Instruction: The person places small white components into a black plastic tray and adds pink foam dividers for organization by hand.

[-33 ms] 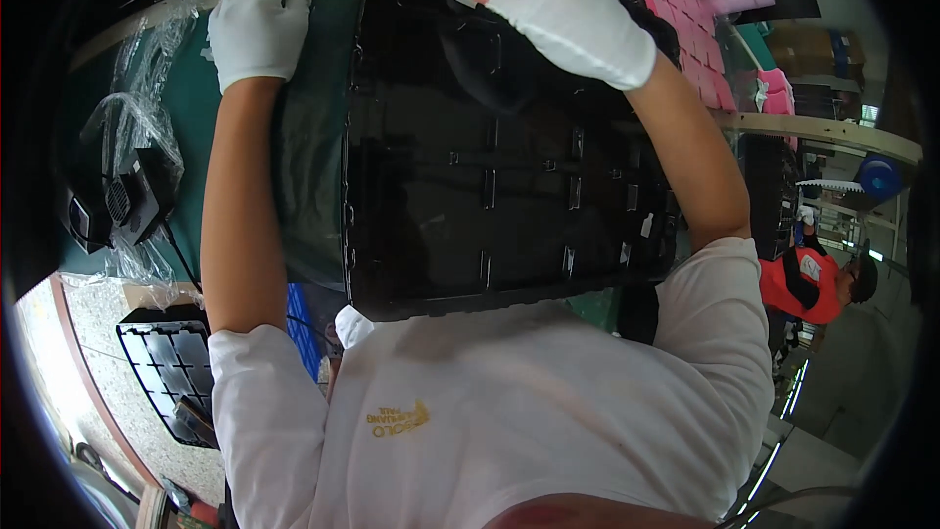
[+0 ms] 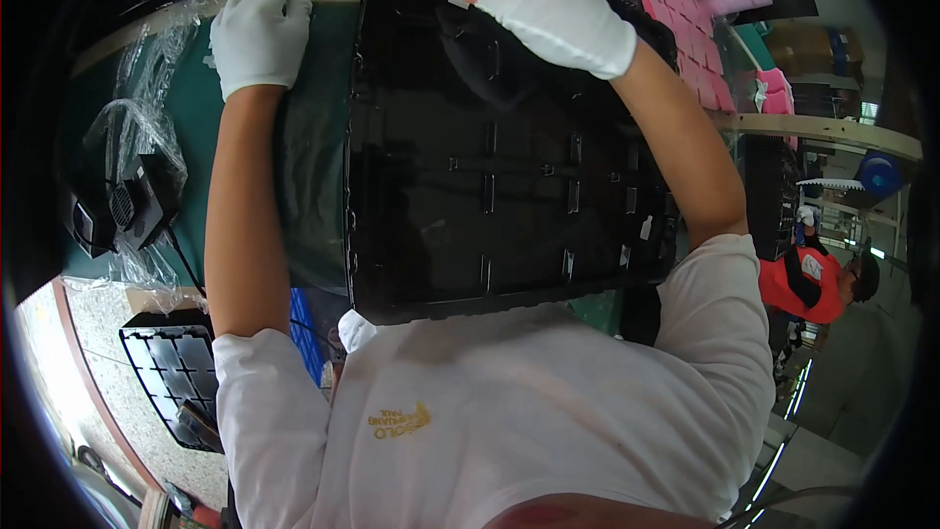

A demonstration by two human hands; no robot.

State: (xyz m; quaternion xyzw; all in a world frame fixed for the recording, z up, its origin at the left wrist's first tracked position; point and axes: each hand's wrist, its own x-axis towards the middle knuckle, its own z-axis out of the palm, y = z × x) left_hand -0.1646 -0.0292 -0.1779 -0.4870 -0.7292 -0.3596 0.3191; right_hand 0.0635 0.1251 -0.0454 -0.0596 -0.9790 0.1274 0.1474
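Observation:
A large black plastic panel (image 2: 490, 186) with ribs and slots lies on the green table (image 2: 186, 108) right in front of me. My right hand (image 2: 553, 5), in a white glove, is at the panel's far edge, its thumb and fingers pinched on a small pale tab (image 2: 458, 0) there. My left hand (image 2: 259, 34), also in a white glove, rests palm down on the table to the left of the panel, beside crinkled clear plastic film (image 2: 157, 49). It holds nothing.
Black parts wrapped in clear plastic (image 2: 127, 206) sit at the table's left end. A black grid tray (image 2: 171, 372) lies on the floor below. Pink foam pieces (image 2: 685, 49) are stacked at the far right. A person in an orange-red vest (image 2: 813, 279) works at the right.

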